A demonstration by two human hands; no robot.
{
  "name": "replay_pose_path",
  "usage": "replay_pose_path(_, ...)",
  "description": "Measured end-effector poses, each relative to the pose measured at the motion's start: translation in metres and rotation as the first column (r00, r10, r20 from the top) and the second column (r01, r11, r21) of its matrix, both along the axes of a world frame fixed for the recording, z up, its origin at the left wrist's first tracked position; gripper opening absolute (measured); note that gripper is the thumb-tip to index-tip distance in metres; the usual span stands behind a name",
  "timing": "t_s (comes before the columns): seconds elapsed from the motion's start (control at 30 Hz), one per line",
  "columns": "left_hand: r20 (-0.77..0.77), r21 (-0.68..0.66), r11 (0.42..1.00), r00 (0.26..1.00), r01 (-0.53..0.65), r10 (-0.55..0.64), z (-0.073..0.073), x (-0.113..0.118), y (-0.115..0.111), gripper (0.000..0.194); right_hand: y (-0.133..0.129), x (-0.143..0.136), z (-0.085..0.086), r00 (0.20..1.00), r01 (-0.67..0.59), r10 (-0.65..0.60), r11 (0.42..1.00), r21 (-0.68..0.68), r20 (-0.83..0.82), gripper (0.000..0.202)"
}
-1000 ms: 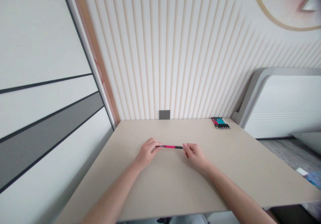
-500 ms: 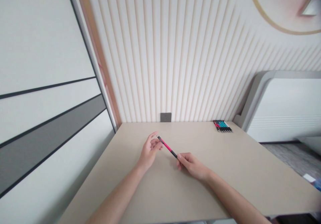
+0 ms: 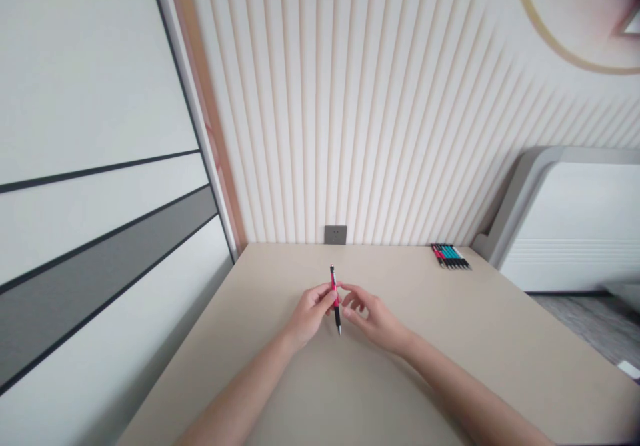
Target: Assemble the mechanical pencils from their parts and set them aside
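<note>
A pink-and-black pen [image 3: 336,306] is held nearly upright in view above the table, its silver tip pointing down toward me. My left hand [image 3: 311,313] pinches it around the pink middle, between thumb and fingers. Just right of the pen is my right hand [image 3: 370,314], its fingers curved and apart. Its index fingertip is close to the pen's pink part; whether it touches I cannot tell.
Several pens [image 3: 451,257], pink, teal and black, lie side by side at the back right of the beige table [image 3: 240,293]. A dark wall socket [image 3: 335,235] sits behind on the ribbed wall. To the right stands a grey-white headboard [image 3: 575,213].
The pen has passed from my right hand to my left and turned from slanted to nearly upright. My right hand has let go and its fingers have opened. The view has shifted slightly.
</note>
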State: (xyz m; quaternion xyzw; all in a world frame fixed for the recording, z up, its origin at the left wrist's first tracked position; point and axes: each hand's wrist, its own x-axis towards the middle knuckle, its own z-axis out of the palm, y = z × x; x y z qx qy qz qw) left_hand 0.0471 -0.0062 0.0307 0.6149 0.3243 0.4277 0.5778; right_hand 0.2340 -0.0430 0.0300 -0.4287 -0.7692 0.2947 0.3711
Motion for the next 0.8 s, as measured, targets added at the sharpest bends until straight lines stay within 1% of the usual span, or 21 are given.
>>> replay_pose_path(0.07, 0.005, 0.008, 1.000, 1.000, -0.005, 0.005, 0.000, -0.002, 0.001, 0.046, 0.009, -0.003, 0.004, 1.000, -0.027, 0.027, 1.000, 0.003, -0.016, 0.058)
replay_pose_path(0.13, 0.021, -0.005, 1.000, 1.000, -0.007, 0.007, -0.001, -0.003, 0.002, 0.048, 0.015, -0.008, 0.005, 0.997, -0.019, 0.019, 1.000, -0.005, -0.068, 0.073)
replay_pose_path(0.2, 0.030, -0.021, 1.000, 0.999, 0.014, -0.013, -0.003, -0.004, 0.003, 0.047, 0.016, -0.013, 0.002, 0.991, -0.029, 0.024, 0.999, -0.042, -0.130, 0.084)
replay_pose_path(0.27, 0.023, -0.021, 0.998, 0.998, 0.054, -0.054, -0.004, -0.003, 0.002, 0.044, 0.013, -0.017, -0.001, 0.986, -0.068, 0.052, 0.993, -0.095, -0.161, 0.090)
replay_pose_path(0.33, 0.004, -0.006, 0.995, 0.995, 0.101, -0.101, -0.004, -0.002, 0.000, 0.039, 0.008, -0.018, -0.002, 0.984, -0.093, 0.069, 0.986, -0.137, -0.167, 0.090)
replay_pose_path(0.43, -0.019, -0.001, 0.990, 0.990, 0.143, -0.143, -0.004, -0.001, -0.002, 0.037, 0.001, -0.018, -0.001, 0.977, -0.098, 0.060, 0.978, -0.183, -0.203, 0.089)
replay_pose_path(0.6, -0.070, 0.004, 0.991, 0.988, 0.137, -0.136, -0.006, -0.002, -0.001, 0.042, 0.001, -0.017, 0.001, 0.948, -0.145, 0.063, 0.958, -0.247, -0.312, 0.088)
replay_pose_path(0.67, -0.097, 0.022, 0.991, 0.986, 0.135, -0.132, -0.008, -0.002, 0.000, 0.042, 0.002, -0.017, 0.000, 0.940, -0.158, 0.066, 0.954, -0.256, -0.336, 0.084)
replay_pose_path(0.8, -0.121, 0.024, 0.984, 0.978, 0.174, -0.170, -0.011, -0.001, 0.000, 0.041, 0.002, -0.016, -0.002, 0.932, -0.177, 0.069, 0.944, -0.278, -0.357, 0.075)
